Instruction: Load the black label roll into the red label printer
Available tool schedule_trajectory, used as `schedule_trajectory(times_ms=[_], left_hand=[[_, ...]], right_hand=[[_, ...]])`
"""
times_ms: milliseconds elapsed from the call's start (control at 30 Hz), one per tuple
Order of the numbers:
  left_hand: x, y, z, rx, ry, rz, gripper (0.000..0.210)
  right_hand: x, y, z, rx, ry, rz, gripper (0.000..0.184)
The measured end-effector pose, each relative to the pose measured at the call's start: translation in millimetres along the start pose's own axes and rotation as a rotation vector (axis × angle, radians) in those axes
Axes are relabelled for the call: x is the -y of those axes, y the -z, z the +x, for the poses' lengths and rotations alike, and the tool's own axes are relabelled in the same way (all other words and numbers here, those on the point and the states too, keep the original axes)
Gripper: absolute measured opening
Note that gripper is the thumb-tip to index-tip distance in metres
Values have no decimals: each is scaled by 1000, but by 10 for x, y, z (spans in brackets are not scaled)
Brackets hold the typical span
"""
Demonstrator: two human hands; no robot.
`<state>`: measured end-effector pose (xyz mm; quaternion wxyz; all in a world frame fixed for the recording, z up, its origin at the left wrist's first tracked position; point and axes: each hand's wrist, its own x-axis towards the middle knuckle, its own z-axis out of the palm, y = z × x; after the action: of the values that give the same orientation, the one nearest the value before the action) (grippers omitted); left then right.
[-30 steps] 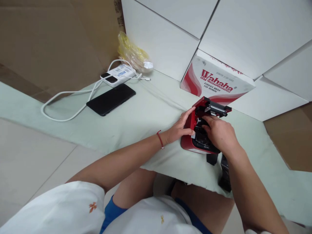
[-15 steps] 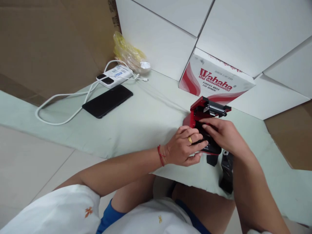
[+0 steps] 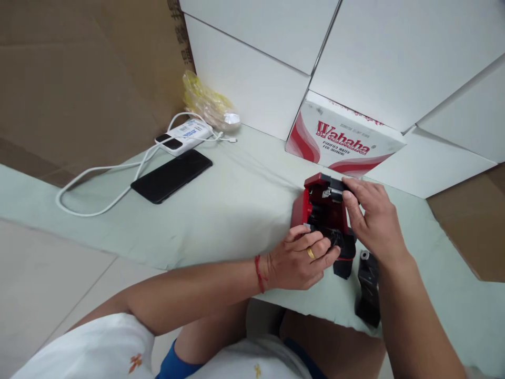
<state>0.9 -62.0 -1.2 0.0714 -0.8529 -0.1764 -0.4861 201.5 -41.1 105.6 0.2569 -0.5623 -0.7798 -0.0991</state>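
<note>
A small red and black device (image 3: 299, 210) stands on the cloth in front of me with its hinged lid (image 3: 314, 181) raised. My right hand (image 3: 376, 218) pinches the right end of that lid between thumb and fingers. Closed around a dark part (image 3: 334, 237) at the device's front is my left hand (image 3: 302, 258), with a ring and a red wrist string. Its fingers hide most of this part, so I cannot tell its exact kind. Inside, the device is dark and partly visible.
A black block-shaped object (image 3: 369, 292) and a small black piece (image 3: 342, 269) lie near the front edge. Behind the device stands a Wahaha carton (image 3: 335, 138). At left are a black phone (image 3: 171, 176), a white power bank (image 3: 193, 136), its cable (image 3: 94, 168) and a plastic bag (image 3: 209, 102).
My right hand has moved up from inside the device to the lid, which sits at a different tilt. The left hand has drawn slightly toward me with the dark part.
</note>
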Motion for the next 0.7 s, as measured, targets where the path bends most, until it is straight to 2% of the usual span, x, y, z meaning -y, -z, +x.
schedule_trajectory(times_ms=[167,333,400,533,600,700], left_hand=[[-15,-15,0,-29,7,-20,33],[40,34,-20,-197,10,-149,39],[146,63,-17,-189,164,-260,47],[463,-2,-12,-20,622,-638,73],[598,-104,-29,45,751,-910,92],[697,-267,-66,51,849,-1181,106]], right_hand=[[237,115,-387,41,38,95,28],[276,29,-636,85,-58,210,29],[275,-2,-653,89,-105,223,30],[297,-30,-675,63,-131,210,30],[346,-31,-728,29,-103,199,30],[487,-13,-880,-1,-12,213,35]])
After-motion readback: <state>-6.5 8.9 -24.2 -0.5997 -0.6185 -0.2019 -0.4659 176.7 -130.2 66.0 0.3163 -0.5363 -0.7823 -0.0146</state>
